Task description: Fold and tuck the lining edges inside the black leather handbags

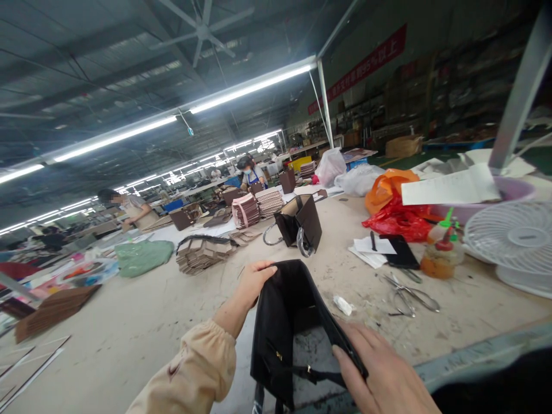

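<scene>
A black handbag (271,339) is tipped toward me at the table's front, its mouth open and its dark inside showing. My left hand (255,280) grips the far left corner of its rim, thumb along the top edge. On the near right side, my right hand (379,368) closes round the wall, with the thumb inside the mouth and the fingers outside. A strap with small gold-coloured hardware crosses the opening. Beyond it stands a dark brown handbag (309,224) with clear-wrapped handles.
Scissors (416,293), an orange-filled bottle (437,261) and a white fan (517,241) sit at right. Stacked brown pieces (202,253) and a green plastic bag (144,257) lie left of the middle. Co-workers (253,175) work farther back. A metal post (520,86) rises at right.
</scene>
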`<state>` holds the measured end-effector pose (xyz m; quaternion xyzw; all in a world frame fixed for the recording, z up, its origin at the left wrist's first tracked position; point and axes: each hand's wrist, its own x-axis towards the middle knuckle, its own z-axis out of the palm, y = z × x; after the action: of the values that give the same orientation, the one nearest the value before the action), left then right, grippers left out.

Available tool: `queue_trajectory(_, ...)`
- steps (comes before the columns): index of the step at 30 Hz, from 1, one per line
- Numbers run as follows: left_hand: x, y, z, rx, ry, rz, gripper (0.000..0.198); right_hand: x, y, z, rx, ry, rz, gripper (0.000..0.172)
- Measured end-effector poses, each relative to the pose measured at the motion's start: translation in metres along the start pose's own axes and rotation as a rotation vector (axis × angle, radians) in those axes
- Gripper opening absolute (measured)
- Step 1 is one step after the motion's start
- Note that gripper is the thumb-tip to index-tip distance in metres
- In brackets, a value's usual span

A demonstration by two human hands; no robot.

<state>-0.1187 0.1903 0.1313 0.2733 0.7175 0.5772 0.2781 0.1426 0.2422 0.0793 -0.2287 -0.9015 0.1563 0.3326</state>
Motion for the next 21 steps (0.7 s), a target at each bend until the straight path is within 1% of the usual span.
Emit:
queue_trajectory(4,-0.001,-0.003,0.003,-0.053,0.034,-0.029,0.022,0.000,0.003,0.001,-0.009,-0.002,-0.015,0.035)
queue_trajectory(6,-0.002,-0.003,0.004,-0.078,0.018,-0.033,0.020,-0.001,0.006,0.001,-0.016,-0.007,-0.026,0.035)
queue_trajectory(10,-0.004,-0.004,0.006,-0.161,-0.056,-0.016,0.026,-0.002,0.013,0.004,-0.032,-0.002,-0.058,0.036)
queue_trajectory(14,-0.004,-0.005,0.009,-0.208,-0.053,-0.019,0.031,-0.001,0.018,0.005,-0.036,0.006,-0.090,0.036)
queue_trajectory(18,-0.004,-0.005,0.009,-0.221,-0.071,-0.027,0.033,-0.001,0.019,0.004,-0.007,0.002,-0.078,0.036)
queue_trajectory(21,-0.003,-0.006,0.009,-0.224,-0.086,-0.033,0.036,-0.003,0.022,0.004,0.006,-0.025,-0.063,0.038)
